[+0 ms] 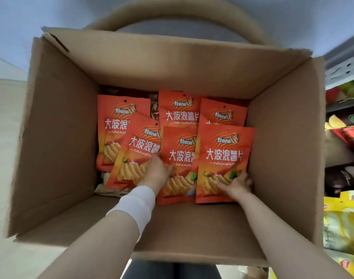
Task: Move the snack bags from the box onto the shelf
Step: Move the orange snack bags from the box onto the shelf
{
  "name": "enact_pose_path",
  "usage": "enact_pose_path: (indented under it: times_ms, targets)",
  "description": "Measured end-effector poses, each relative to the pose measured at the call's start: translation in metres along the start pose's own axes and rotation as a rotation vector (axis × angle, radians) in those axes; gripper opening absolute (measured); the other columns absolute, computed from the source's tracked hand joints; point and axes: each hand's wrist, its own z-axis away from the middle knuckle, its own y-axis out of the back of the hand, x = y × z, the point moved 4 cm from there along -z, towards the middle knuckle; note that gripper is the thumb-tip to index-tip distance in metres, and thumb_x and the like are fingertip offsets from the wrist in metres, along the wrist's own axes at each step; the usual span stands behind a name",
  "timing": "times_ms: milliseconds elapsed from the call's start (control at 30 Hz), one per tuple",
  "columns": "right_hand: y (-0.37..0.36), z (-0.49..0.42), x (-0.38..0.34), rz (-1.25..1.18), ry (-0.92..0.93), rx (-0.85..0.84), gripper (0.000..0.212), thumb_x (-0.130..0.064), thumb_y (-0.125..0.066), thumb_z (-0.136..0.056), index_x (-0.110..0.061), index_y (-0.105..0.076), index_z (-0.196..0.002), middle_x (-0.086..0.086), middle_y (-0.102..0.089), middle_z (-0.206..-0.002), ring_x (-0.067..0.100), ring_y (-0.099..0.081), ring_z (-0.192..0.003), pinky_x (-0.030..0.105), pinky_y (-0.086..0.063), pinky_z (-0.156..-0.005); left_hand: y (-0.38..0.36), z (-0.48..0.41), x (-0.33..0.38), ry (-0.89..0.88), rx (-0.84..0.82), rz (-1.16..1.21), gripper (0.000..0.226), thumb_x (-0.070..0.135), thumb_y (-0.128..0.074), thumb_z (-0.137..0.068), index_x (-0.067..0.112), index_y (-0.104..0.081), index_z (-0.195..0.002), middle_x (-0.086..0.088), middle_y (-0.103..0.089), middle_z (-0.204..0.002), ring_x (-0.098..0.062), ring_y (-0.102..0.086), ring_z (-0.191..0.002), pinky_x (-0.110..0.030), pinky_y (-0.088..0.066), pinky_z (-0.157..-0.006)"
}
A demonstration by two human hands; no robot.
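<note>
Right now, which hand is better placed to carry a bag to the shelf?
Right. The right hand pinches the near-right bag at its lower corner, and the shelf stands on that side. The left hand has its fingers hidden among the middle bags, so its grip is unclear.

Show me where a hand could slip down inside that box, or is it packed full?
No bare floor shows. The orange snack bags overlap across the box. Loosest: the near left corner, over a pale bag, and the far gap showing a brown bag. Tightest: the right hand beside the right wall.

Tan curved arc (172, 9), pale floor (5, 137)
</note>
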Motion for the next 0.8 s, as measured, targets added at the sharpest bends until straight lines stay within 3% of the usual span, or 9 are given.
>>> enact_pose_path:
  times_ms: [167,300,400,500,567,667,733,800]
  targets:
    - [-0.007,-0.013,0.004,-0.111,0.004,0.058,0.128,-0.039,-0.085,-0.06,-0.02,0.007,-0.148,0.02,-0.017,-0.149,0.038,-0.023,-0.137,0.047,-0.025,-0.11,-0.014,-0.012,-0.014,0.027,0.005,0.231,0.047,0.027,-0.072,-0.081,0.007,-0.051,-0.118,-0.01,-0.062,-0.118,-0.028,-0.057,-0.113,-0.037,-0.043,-0.096]
    - [0.0,-0.009,0.004,-0.163,0.012,0.096,0.129,-0.037,-0.087,-0.057,-0.017,0.002,-0.148,0.015,-0.027,-0.149,0.036,-0.028,-0.137,0.047,-0.028,-0.109,-0.018,-0.008,-0.011,0.024,-0.112,0.296,0.046,0.033,-0.075,-0.076,0.013,-0.055,-0.113,0.0,-0.062,-0.106,-0.023,-0.06,-0.108,-0.03,-0.044,-0.087]
    - [0.001,-0.004,0.003,-0.097,0.02,0.096,0.106,-0.038,-0.086,-0.059,-0.012,-0.025,-0.141,0.013,-0.043,-0.141,0.036,-0.033,-0.132,0.043,-0.034,-0.105,-0.02,-0.008,0.001,0.003,-0.114,0.32,0.075,0.031,-0.079,-0.073,0.013,-0.038,-0.133,-0.005,-0.055,-0.129,-0.023,-0.052,-0.121,-0.038,-0.041,-0.102]
    - [-0.001,-0.004,0.004,-0.132,0.005,0.028,0.069,-0.039,-0.086,-0.059,-0.01,-0.054,-0.114,0.009,-0.063,-0.114,0.03,-0.056,-0.112,0.04,-0.048,-0.093,-0.019,-0.008,0.004,-0.017,0.022,0.291,0.095,0.029,-0.08,-0.072,0.022,-0.017,-0.143,-0.009,-0.043,-0.142,-0.027,-0.043,-0.13,-0.049,-0.035,-0.108]
    - [-0.002,-0.001,0.005,-0.206,0.011,-0.063,0.05,-0.034,-0.085,-0.062,-0.011,-0.061,-0.099,0.005,-0.067,-0.095,0.022,-0.064,-0.093,0.032,-0.052,-0.082,-0.02,-0.006,0.004,-0.022,0.076,0.23,0.088,0.032,-0.077,-0.075,0.029,-0.019,-0.142,-0.009,-0.04,-0.143,-0.03,-0.042,-0.13,-0.053,-0.035,-0.107]
    - [0.003,0.003,0.007,-0.224,0.05,-0.114,0.029,-0.03,-0.081,-0.069,-0.009,-0.065,-0.08,0.0,-0.066,-0.063,0.008,-0.06,-0.056,0.019,-0.048,-0.058,-0.025,-0.003,0.001,0.041,0.114,0.032,0.064,0.038,-0.068,-0.082,0.02,-0.038,-0.136,-0.014,-0.033,-0.141,-0.038,-0.041,-0.126,-0.05,-0.035,-0.106]
    - [0.009,0.004,0.01,-0.264,0.052,-0.092,0.03,-0.026,-0.081,-0.07,-0.005,-0.067,-0.087,0.004,-0.066,-0.072,0.01,-0.058,-0.058,0.021,-0.046,-0.056,-0.026,-0.002,-0.003,0.05,0.142,0.02,0.057,0.04,-0.067,-0.082,0.016,-0.048,-0.13,-0.013,-0.031,-0.139,-0.039,-0.042,-0.123,-0.047,-0.036,-0.105]
    - [0.015,0.003,0.015,-0.302,0.04,-0.054,0.035,-0.022,-0.081,-0.07,-0.005,-0.066,-0.098,0.007,-0.066,-0.088,0.016,-0.058,-0.072,0.025,-0.045,-0.067,-0.026,-0.001,-0.006,0.035,0.167,0.066,0.055,0.04,-0.068,-0.082,0.012,-0.054,-0.127,-0.012,-0.034,-0.136,-0.036,-0.044,-0.12,-0.042,-0.035,-0.106]
